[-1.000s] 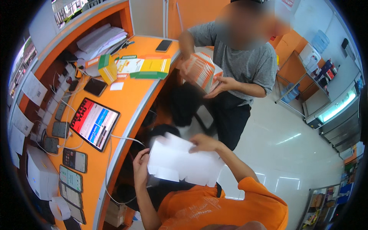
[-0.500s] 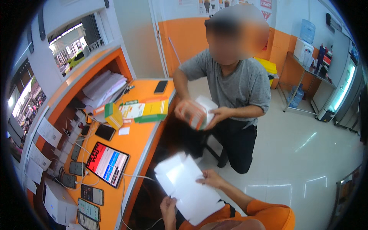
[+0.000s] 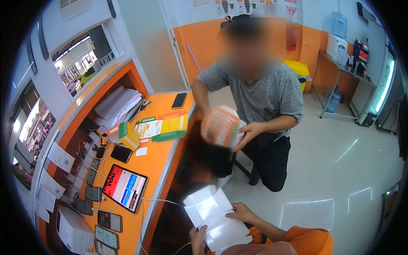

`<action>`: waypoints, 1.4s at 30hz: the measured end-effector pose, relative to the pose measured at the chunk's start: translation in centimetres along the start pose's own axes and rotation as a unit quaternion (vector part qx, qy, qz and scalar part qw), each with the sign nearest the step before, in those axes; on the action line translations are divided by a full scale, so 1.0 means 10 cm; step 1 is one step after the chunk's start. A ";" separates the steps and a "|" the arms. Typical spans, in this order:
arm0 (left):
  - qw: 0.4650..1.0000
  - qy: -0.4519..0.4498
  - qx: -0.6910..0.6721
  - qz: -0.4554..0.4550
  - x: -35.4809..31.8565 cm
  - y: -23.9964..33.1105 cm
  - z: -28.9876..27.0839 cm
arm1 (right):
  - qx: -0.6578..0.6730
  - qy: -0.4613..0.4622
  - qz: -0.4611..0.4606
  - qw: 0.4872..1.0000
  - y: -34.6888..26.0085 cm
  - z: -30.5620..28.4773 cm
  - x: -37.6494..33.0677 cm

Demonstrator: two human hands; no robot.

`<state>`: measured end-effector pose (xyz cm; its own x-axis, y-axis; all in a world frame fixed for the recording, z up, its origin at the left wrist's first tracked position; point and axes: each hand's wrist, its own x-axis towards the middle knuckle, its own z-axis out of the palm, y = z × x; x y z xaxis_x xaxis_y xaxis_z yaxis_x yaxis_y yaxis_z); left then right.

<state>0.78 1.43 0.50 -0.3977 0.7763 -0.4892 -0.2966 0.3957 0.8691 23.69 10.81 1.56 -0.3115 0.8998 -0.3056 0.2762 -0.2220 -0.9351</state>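
An unfolded white cardboard box, its flaps spread and the middle shining with reflected light, lies over my lap. My left hand grips its lower left edge, thumb on top. At the right edge my right hand pinches the card near a flap. Across from me a seated person in a grey shirt holds an orange-and-white printed carton, blurred by motion. One of that person's hands is on its right side; the other is smeared.
The orange counter on my left bears a tablet, several phones, a yellow-green box, a flattened printed carton and a white box. A white cable hangs off its edge. A water dispenser stands at the back right.
The flattened white box has tilted and shifted slightly right and down in the view with both my hands. The other person's carton has turned, its printed side now facing more upward.
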 end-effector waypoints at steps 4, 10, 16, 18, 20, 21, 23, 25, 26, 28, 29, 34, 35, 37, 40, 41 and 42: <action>1.000 -0.019 -0.015 -0.014 -0.02 -0.03 -0.07 | 0.081 -0.046 0.043 0.995 0.07 -0.03 0.01; 0.993 0.059 0.061 0.079 -0.14 -0.18 0.01 | -0.008 0.020 0.042 0.999 -0.13 0.06 -0.18; 0.965 0.118 0.193 0.130 -0.32 -0.10 0.17 | -0.054 0.033 -0.025 0.998 -0.08 0.12 -0.20; 0.966 0.117 0.164 0.163 -0.36 -0.04 0.21 | -0.028 0.027 -0.032 0.999 -0.03 0.11 -0.18; 0.959 0.139 0.188 0.163 -0.39 0.01 0.24 | 0.020 0.022 -0.003 1.000 -0.02 0.09 -0.17; 0.956 0.139 0.187 0.178 -0.40 0.03 0.26 | 0.020 0.023 -0.023 0.999 -0.02 0.08 -0.18; 0.953 0.145 0.231 0.135 -0.41 0.05 0.28 | 0.015 0.024 -0.016 0.999 -0.03 0.05 -0.20; 0.941 0.142 0.273 0.141 -0.41 0.07 0.30 | 0.010 0.019 -0.016 1.000 -0.04 0.04 -0.22; 0.931 0.143 0.295 0.162 -0.41 0.08 0.31 | 0.005 0.012 -0.017 1.000 -0.04 0.03 -0.22; 0.923 0.139 0.302 0.196 -0.42 0.07 0.32 | -0.030 0.023 -0.010 0.999 -0.02 0.03 -0.22; 0.924 0.137 0.289 0.208 -0.43 0.05 0.32 | -0.054 0.015 -0.009 0.998 -0.01 0.04 -0.22; 0.897 0.166 0.314 0.262 -0.42 -0.02 0.25 | 0.082 0.037 -0.040 0.995 0.03 0.13 -0.18; 0.910 0.169 0.298 0.233 -0.41 -0.04 0.25 | 0.120 0.027 -0.056 0.991 0.04 0.13 -0.18; 0.930 0.158 0.270 0.193 -0.36 -0.05 0.23 | 0.048 0.025 -0.023 0.998 0.05 0.11 -0.16; 0.919 0.156 0.296 0.207 -0.31 -0.07 0.18 | 0.042 0.033 -0.039 0.998 0.06 0.11 -0.12; 0.919 0.155 0.294 0.211 -0.29 -0.06 0.15 | 0.044 0.046 -0.021 0.998 0.05 0.12 -0.09; 0.919 0.148 0.297 0.215 -0.29 -0.06 0.12 | 0.096 0.041 -0.030 0.994 0.07 0.12 -0.11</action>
<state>3.13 -0.43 1.52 -0.6119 0.7908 -0.0135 0.4335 0.3497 0.8305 23.11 9.25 1.04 -0.2440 0.9398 -0.2393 0.0773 -0.2271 -0.9708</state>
